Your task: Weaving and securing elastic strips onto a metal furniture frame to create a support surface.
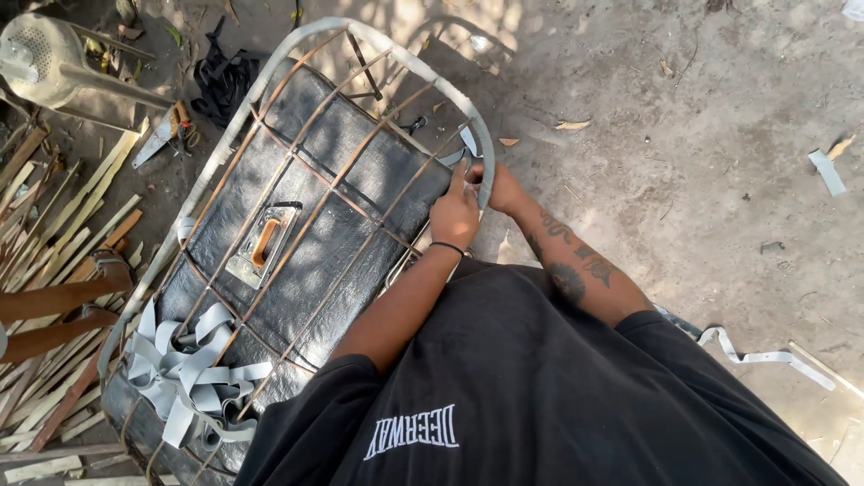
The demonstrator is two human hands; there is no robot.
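Two bare hands meet at the upper centre of the frame on the rounded cane frame wrapped in grey strip. The left hand pinches the loose grey strip end against the rim; the right hand is closed around the rim beside it. One black padded case lies beneath the frame. A heap of grey strips sits lower left, split cane slats at the left edge.
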